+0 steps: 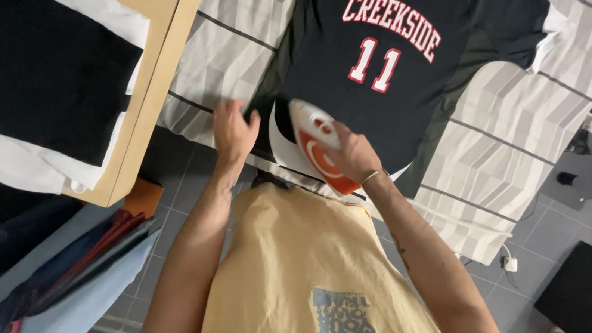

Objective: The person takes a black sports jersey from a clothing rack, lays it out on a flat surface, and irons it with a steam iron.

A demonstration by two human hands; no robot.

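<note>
Grey-striped bedding (506, 109) covers the bed where a black sports jersey (390, 73) lies spread flat, front up. At its lower hem the right hand (354, 155) is closed around an orange-and-white iron (317, 150), resting on the fabric. The left hand (234, 130) lies open, pressing the jersey's edge. Only the hem is under the iron; the chest and sleeves look untouched. Folded black and white clothes (37, 67) sit on the wooden worktop (162, 60) beside.
</note>
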